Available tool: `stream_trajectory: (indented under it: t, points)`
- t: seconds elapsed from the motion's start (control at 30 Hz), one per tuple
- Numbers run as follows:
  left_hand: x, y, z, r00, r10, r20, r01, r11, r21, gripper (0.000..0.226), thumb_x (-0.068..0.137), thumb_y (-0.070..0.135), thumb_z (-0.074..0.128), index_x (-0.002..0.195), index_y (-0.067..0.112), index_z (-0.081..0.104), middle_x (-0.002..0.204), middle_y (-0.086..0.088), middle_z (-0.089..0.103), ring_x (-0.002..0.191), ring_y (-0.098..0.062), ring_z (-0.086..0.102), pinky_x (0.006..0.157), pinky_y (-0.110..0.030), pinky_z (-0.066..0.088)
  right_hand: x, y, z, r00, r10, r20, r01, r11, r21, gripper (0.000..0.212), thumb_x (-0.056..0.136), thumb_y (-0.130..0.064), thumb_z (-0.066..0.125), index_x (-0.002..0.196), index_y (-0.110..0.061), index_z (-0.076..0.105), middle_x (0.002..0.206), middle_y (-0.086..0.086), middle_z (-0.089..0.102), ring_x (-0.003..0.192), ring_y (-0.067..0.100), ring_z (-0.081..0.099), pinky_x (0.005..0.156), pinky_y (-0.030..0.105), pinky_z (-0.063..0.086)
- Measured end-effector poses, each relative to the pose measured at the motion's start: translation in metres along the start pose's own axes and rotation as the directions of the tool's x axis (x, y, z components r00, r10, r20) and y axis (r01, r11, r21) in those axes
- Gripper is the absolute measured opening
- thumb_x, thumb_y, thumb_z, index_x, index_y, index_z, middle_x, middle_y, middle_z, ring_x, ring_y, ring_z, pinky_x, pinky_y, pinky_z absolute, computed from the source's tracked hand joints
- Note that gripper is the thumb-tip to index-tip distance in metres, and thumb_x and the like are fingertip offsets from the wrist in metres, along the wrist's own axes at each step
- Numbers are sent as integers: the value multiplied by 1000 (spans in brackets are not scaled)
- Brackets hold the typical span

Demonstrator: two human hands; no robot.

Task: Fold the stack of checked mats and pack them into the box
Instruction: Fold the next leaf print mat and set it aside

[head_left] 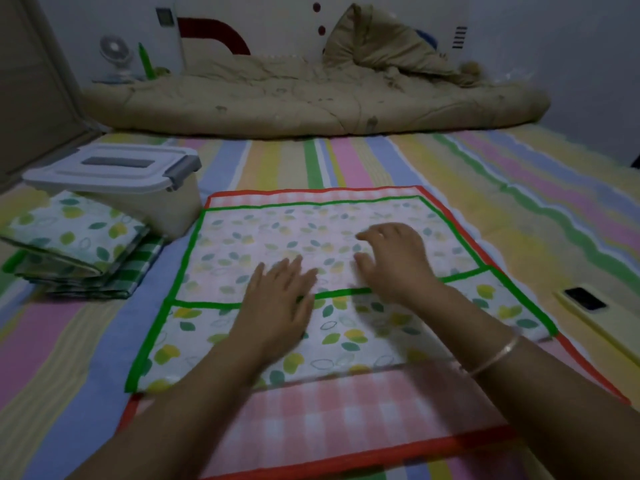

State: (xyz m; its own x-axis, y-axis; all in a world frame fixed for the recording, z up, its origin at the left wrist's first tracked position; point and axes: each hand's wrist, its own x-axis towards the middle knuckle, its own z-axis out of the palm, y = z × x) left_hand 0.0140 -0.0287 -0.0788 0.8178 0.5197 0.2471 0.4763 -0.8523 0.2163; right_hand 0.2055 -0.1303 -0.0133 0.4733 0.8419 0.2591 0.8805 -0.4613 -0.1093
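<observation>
A green-edged mat (242, 244) with a leaf print lies folded once on top of a red-edged pink checked mat (346, 420), both spread on the striped bed. My left hand (277, 306) rests flat on the folded flap, fingers straight. My right hand (398, 261) hovers or touches just beyond the fold edge, fingers loosely bent, holding nothing. A pile of folded mats (76, 251) sits at the left. Behind it stands the white plastic box (173, 206) with its lid (114, 168) on.
A phone in a yellow case (588, 303) lies on the bed at the right. A rolled beige quilt (311, 98) and pillow (377, 39) stretch across the far end. A small fan (116, 53) stands at the far left.
</observation>
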Motion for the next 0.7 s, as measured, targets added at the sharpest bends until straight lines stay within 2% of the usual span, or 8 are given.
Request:
stream_trajectory:
  t: [0.03,0.13,0.3,0.43,0.57,0.7]
  points:
    - [-2,-1,11,1000,19,12,-19,999,32,59,98,50,13,150,32,33,159,3,25,148,-19,21,121,-44,4,14,-7,6,998,-58,-7,58,998,3,44,96,-40,45,137,-27,49,147,1,43,138,23,31,118,43,15]
    - [-2,-7,28,1000,2,14,-3,998,58,55,101,47,15,149,30,37,158,2,30,147,-20,25,118,-49,12,62,-21,29,986,-168,18,168,986,-15,44,96,-29,45,140,-25,45,149,3,38,141,24,27,119,44,9]
    - [-6,-4,32,1000,0,-7,1,999,52,57,102,49,6,151,33,30,161,6,22,150,-15,13,119,-49,10,123,-23,61,982,-160,100,170,980,-101,46,100,-28,39,144,-16,38,150,10,38,140,29,30,118,48,14]
    - [-6,-4,33,1000,-7,-9,8,999,45,56,102,48,8,151,33,31,161,7,21,150,-14,11,120,-50,12,148,-21,69,970,-128,205,152,983,-104,76,81,-21,60,148,-11,26,149,14,34,140,33,30,118,55,15]
    - [-6,-3,32,1000,-11,-5,11,999,35,56,102,48,8,151,33,30,161,8,22,150,-13,11,120,-49,12,167,-12,60,920,-50,389,64,998,-22,83,87,-33,64,154,-20,16,151,12,35,138,32,34,117,51,21]
    - [-7,-3,31,1000,-2,-4,2,999,34,57,102,48,8,151,33,31,160,7,23,149,-13,13,119,-49,12,171,-6,56,932,-62,358,88,995,-57,94,80,-46,72,153,-20,19,153,13,31,141,33,26,116,48,22]
